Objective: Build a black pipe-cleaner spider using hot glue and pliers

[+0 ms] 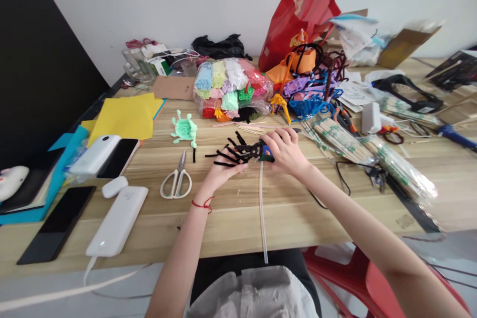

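Left hand (pixel 219 171) cradles black pipe-cleaner figure (pixel 234 153) at table centre; right hand (pixel 285 151) clamps blue glue gun (pixel 266 153) at its 3 o'clock. Risk: hot nozzle near fingers, burn; legs could bend.

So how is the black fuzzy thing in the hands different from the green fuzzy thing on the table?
The black fuzzy thing is held between the left hand and the right hand; the green fuzzy thing lies alone on the table. The black one has long, straight legs fanning out, while the green one looks rounder, with short stubby bits. Both look made of fuzzy craft wire.
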`<state>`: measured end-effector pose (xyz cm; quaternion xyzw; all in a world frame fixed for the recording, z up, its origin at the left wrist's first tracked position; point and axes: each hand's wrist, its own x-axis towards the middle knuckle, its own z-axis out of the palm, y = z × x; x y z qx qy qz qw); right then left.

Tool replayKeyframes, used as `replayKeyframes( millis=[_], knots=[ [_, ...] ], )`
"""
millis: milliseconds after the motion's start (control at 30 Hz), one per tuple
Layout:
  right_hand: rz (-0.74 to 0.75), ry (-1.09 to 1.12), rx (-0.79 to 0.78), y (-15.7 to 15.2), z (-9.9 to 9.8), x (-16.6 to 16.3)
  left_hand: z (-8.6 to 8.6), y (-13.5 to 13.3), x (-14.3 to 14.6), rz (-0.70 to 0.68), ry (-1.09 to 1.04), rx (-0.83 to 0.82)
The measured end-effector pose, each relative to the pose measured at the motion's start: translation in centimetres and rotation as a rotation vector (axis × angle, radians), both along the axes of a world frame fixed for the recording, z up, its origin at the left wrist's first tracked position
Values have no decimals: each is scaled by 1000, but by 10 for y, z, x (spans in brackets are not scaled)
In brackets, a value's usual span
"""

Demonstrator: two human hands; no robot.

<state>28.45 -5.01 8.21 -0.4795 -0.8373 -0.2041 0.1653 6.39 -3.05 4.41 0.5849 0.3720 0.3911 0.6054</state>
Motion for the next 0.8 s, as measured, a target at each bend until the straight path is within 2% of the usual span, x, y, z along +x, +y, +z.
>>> replayKeyframes(
  millis=[367,800],
  knots=[
    [31,-22,-58,3,15,7,1,0,0,12,-15,12],
    [14,-113,-40,4,22,4,3,-2,1,90,-40,23]
  ],
)
